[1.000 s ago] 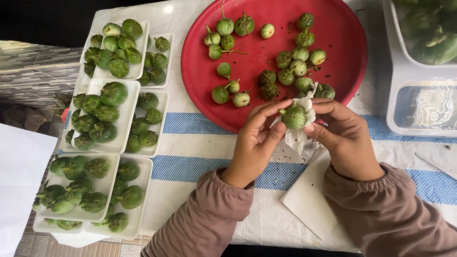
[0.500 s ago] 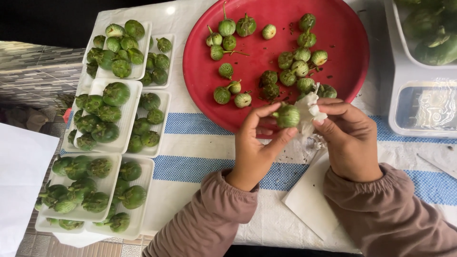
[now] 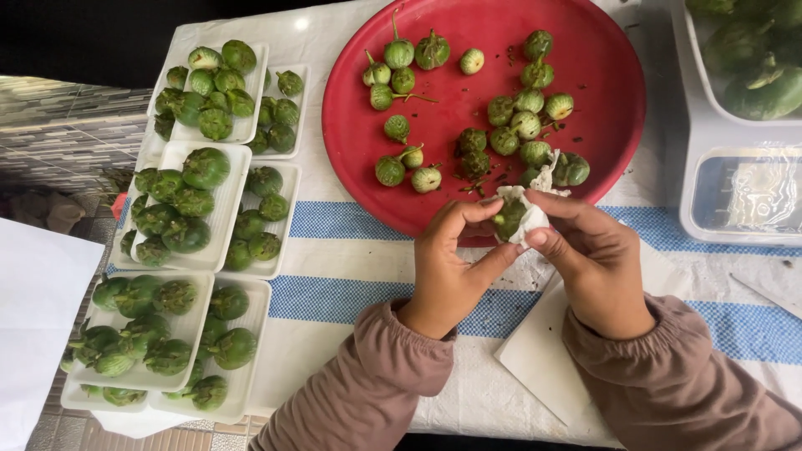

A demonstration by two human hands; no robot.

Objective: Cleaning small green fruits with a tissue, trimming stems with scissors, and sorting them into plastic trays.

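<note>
— Fingers of both hands, left hand (image 3: 447,267) and right hand (image 3: 597,263), pinch a small green eggplant (image 3: 508,215) wrapped in a white tissue (image 3: 528,219), just over the red tray's (image 3: 351,125) near rim.

— Risk, I think: the thin tissue tears, or the round fruit squirts out and rolls off the striped cloth (image 3: 351,250).

plate (image 3: 601,50) showing red | eggplants (image 3: 528,125) green | cloth (image 3: 351,250) white, blue-striped | trays (image 3: 238,179) white | sleeves (image 3: 368,392) mauve-brown
</note>
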